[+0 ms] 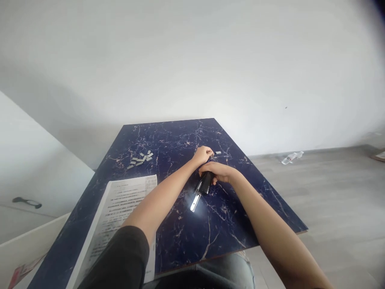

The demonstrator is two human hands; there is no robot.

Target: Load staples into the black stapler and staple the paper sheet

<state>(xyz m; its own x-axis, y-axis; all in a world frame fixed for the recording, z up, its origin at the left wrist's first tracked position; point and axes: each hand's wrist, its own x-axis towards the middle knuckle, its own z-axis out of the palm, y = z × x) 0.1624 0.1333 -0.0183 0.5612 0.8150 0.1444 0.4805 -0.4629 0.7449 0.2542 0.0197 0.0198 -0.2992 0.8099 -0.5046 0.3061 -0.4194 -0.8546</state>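
My right hand (221, 171) is wrapped around a black stapler (207, 182), whose shiny metal end (195, 202) points back toward me and catches bright light. Just beyond it, my left hand (203, 155) is pinched closed near the stapler's far end; whatever lies between its fingertips is too small to make out. A short grey staple strip (218, 152) rests on the table to the right of the left fingertips. Several more grey staple strips (140, 160) lie scattered in a loose group on the left side of the table.
Printed sheets of paper (129, 192) lie on the near left of the dark blue marbled table (177, 241), partly under my left arm. A pale wall (192, 60) stands behind the table. On the floor at right is a clear plastic bottle (291, 157).
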